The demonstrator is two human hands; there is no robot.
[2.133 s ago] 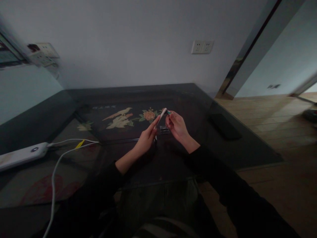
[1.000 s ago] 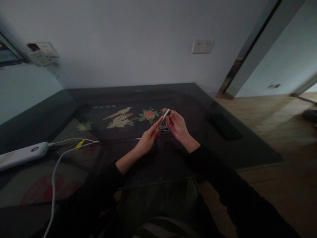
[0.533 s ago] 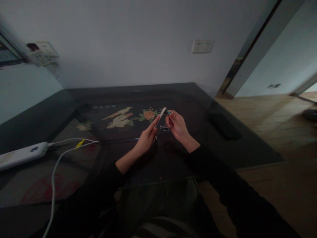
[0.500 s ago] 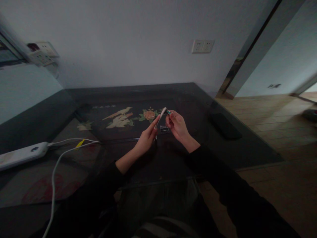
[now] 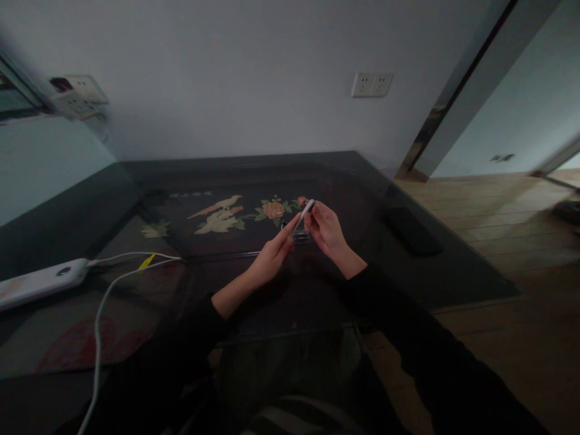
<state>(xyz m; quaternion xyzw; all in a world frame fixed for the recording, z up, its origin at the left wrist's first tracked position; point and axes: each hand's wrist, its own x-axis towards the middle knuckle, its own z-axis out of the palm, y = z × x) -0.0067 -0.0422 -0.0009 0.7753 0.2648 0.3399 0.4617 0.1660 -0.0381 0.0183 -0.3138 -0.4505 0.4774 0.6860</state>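
Note:
My left hand is closed around a slim white object, held on edge and tilted up to the right; its kind cannot be made out. Close against its upper end, my right hand is closed, with fingertips at the white edge. A small green-and-dark stick, battery-like, was between those fingers a moment ago; now only a bit of green shows behind the white object. Just below, a small clear or silvery item lies on the dark glass-topped table, partly covered by my left fingers.
A dark flat slab like a phone lies on the right of the table. At left are a white power strip and a white cable with a yellow tag. Wall sockets sit above the table's back edge.
My left hand has shifted right and slightly up, turning the white object more toward my right hand. The green stick in my right fingers is now mostly hidden behind it.

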